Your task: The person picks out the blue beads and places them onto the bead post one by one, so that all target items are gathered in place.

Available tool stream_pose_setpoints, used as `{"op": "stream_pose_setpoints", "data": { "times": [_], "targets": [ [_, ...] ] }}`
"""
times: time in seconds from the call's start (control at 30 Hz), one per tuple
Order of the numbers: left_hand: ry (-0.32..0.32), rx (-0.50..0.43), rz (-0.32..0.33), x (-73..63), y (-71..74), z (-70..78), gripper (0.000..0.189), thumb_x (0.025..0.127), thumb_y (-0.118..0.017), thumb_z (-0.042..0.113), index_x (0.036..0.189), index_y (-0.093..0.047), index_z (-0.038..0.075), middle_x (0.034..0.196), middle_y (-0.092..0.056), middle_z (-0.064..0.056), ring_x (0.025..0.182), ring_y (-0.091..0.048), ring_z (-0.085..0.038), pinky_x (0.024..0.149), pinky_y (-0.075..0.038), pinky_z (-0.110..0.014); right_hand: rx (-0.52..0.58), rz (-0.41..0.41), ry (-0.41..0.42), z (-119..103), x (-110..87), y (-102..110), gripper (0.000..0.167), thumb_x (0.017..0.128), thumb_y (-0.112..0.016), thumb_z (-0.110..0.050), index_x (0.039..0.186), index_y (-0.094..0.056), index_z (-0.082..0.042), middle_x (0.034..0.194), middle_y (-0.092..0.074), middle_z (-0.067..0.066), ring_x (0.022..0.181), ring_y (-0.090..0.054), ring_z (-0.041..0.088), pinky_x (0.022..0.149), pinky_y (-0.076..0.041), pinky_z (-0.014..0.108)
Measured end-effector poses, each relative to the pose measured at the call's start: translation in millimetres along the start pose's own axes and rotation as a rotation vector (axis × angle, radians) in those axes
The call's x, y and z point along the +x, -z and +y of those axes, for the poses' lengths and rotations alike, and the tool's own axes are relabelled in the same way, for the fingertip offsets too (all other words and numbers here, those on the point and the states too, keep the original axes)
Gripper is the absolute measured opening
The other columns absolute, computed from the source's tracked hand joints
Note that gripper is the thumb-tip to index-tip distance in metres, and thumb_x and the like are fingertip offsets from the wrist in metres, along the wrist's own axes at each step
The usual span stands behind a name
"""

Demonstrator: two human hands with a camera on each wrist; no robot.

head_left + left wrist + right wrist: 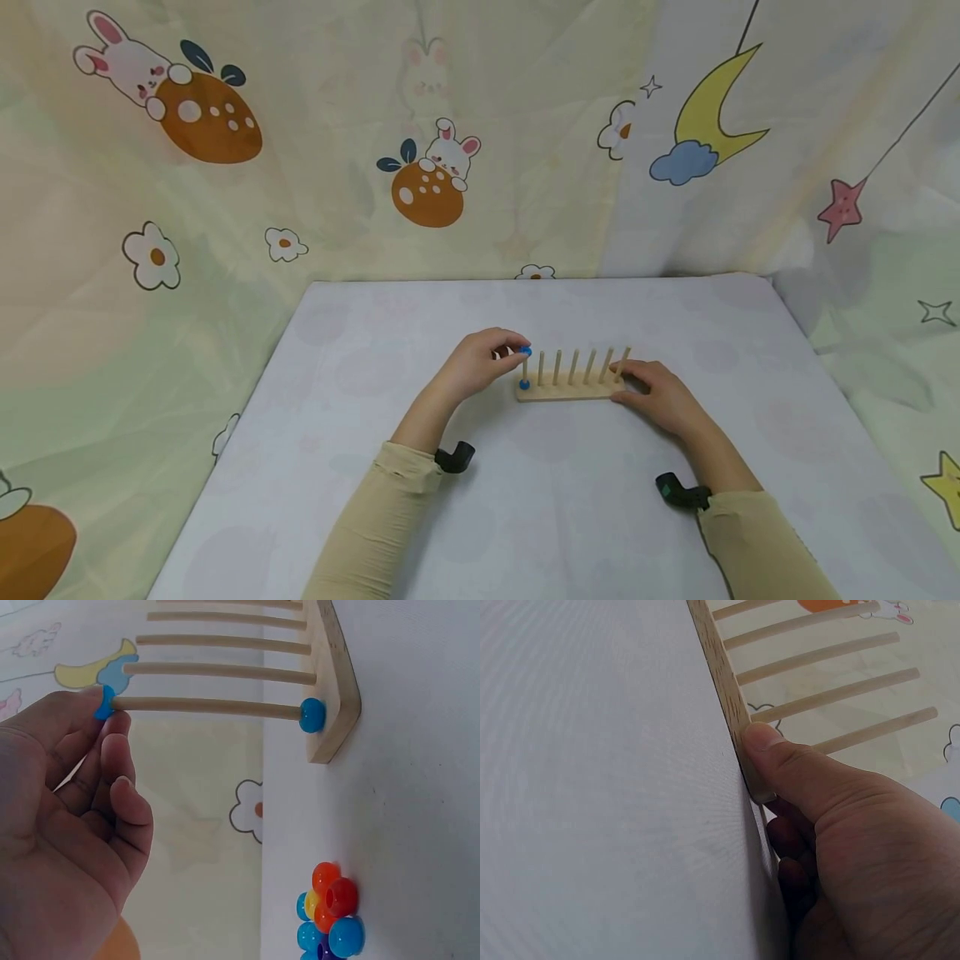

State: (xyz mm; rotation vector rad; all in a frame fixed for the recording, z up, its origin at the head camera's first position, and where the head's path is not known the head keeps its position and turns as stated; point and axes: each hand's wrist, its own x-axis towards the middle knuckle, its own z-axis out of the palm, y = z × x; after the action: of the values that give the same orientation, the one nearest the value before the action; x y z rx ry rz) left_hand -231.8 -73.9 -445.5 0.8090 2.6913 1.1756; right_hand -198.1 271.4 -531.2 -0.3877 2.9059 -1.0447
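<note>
Blue bead [106, 703], pinched by left hand [480, 362], meets tip of upright end peg [210, 706]; right hand [662, 398] grips rack's [566, 392] opposite end.

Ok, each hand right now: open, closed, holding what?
Left hand: closed, pinching a shiny round blue bead at a thin wooden peg's tip.
Right hand: closed, gripping one end of the pale wooden peg rack.

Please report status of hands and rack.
Left hand pinching bead at tip of peg. Right hand gripping rack. Second bead low on same peg. No obstruction visible.
</note>
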Motion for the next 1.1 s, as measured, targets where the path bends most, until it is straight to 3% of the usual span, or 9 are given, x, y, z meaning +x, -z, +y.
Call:
{"op": "stream_pose_setpoints", "data": {
  "times": [0.47,0.93,1.1],
  "targets": [
    [0.001,0.015,-0.012,-1.6,-8.5,-7.8,0.024,0.097,-0.064,0.032,0.118,-0.070,0.022,0.106,-0.068,0.010,0.091,-0.059,-0.009,0.073,-0.050,-0.026,0.000,0.001,0.004,-1,-0.2,1,0.051,0.088,-0.074,-0.039,0.132,-0.062,-0.016,0.139,-0.057,0.017,0.130,-0.046,0.040,0.108,-0.032,0.060],
    [0.065,-0.033,-0.063,-2.3,-21.9,-23.1,0.022,0.096,-0.065,0.032,0.116,-0.069,0.024,0.104,-0.068,0.010,0.093,-0.059,-0.009,0.074,-0.050,-0.026,0.004,0.002,-0.001,3,0.5,-1,0.052,0.088,-0.073,-0.041,0.132,-0.061,-0.017,0.138,-0.058,0.015,0.129,-0.047,0.038,0.108,-0.033,0.060],
    [0.093,-0.008,-0.088,0.3,-29.3,-32.0,0.022,0.095,-0.066,0.035,0.115,-0.069,0.024,0.104,-0.068,0.009,0.092,-0.059,-0.009,0.076,-0.049,-0.026,0.003,0.002,-0.001,4,0.8,-1,0.052,0.088,-0.073,-0.042,0.131,-0.062,-0.017,0.137,-0.058,0.015,0.129,-0.047,0.038,0.107,-0.033,0.060]
  ]
}}
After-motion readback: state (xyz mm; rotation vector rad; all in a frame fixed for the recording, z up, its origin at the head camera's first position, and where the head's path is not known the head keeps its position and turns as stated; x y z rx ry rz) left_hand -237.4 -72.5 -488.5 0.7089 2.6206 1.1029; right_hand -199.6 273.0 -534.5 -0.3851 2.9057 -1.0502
